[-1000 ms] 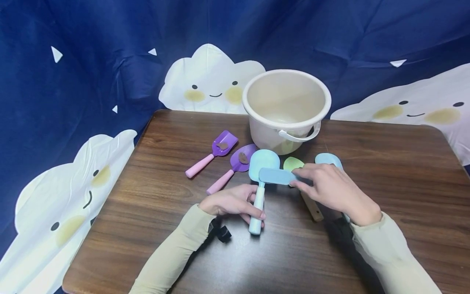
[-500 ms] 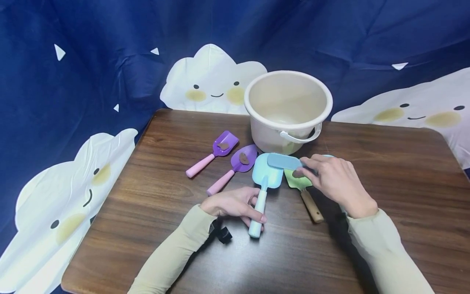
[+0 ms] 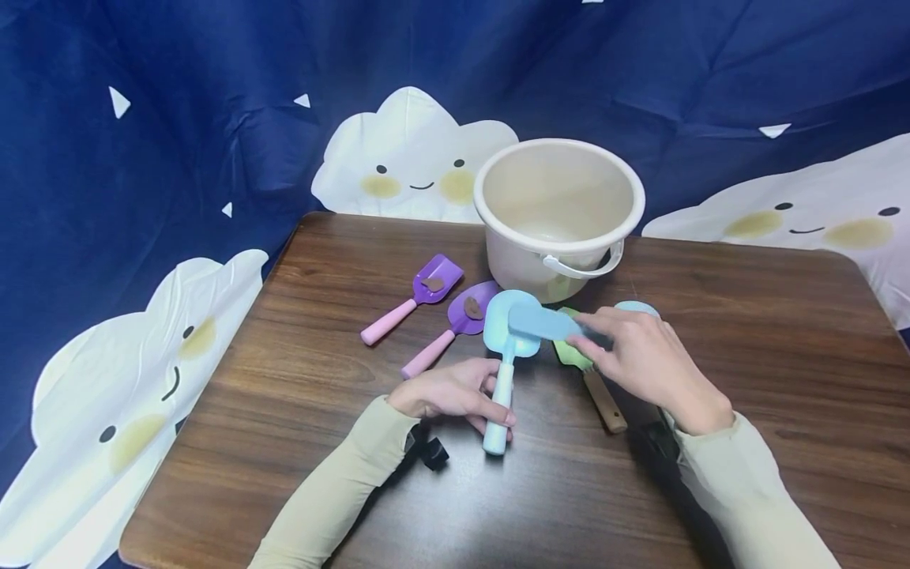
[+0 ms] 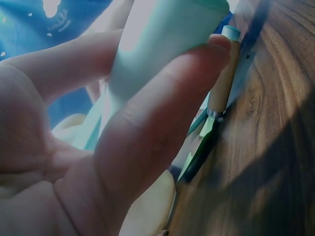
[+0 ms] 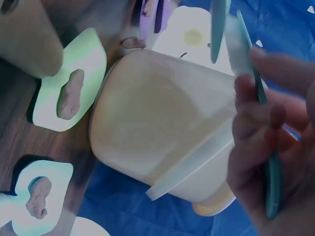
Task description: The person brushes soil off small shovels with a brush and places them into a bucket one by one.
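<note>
My left hand (image 3: 451, 391) grips the pale handle (image 4: 162, 39) of a light blue toy shovel (image 3: 495, 316), blade pointing away from me. In my right hand (image 3: 647, 363), thumb and fingers pinch a blue brush (image 3: 543, 322). Its head lies across the shovel's blade in the head view; whether bristles touch the blade cannot be told. Pale bristles (image 5: 238, 49) show in the right wrist view, where the shovel's blade (image 5: 219, 29) appears edge-on. A green trowel (image 3: 569, 353) with a wooden handle lies below the right hand.
Behind the shovel stands a cream bucket (image 3: 558, 265), its handle hanging in front. Two purple shovels (image 3: 441, 273) with pink handles and brown lumps lie left. Partly behind the right hand is another light blue shovel (image 3: 636, 307); its brown lump (image 5: 38, 196) shows in the right wrist view.
The brush moved up and right along the shovel's blade, then back down and left over it. The shovel's blade shifted slightly right and back. My left hand keeps its grip.
</note>
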`<move>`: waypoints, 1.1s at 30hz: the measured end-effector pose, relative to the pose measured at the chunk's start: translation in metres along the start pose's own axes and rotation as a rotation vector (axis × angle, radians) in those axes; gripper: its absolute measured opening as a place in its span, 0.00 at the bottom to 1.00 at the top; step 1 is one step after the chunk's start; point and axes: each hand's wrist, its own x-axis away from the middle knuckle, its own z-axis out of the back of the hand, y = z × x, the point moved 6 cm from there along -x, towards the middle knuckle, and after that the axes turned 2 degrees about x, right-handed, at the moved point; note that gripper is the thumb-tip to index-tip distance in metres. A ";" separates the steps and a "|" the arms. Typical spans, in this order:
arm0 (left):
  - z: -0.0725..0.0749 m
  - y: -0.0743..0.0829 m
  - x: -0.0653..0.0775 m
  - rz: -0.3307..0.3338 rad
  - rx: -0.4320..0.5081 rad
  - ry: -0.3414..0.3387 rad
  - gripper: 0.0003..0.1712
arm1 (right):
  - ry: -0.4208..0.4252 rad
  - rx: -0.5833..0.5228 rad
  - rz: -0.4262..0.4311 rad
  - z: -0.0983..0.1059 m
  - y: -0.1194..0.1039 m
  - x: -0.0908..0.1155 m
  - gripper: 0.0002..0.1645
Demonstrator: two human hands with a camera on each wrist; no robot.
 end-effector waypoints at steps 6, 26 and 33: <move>0.002 0.002 0.000 0.000 -0.006 0.013 0.30 | -0.122 -0.031 0.023 -0.001 -0.008 0.005 0.16; -0.004 0.001 0.001 -0.011 -0.006 -0.019 0.26 | 0.017 0.074 0.028 0.003 0.003 0.000 0.15; -0.007 0.000 0.001 -0.016 0.001 -0.038 0.25 | 0.100 0.107 -0.009 0.005 0.008 -0.001 0.12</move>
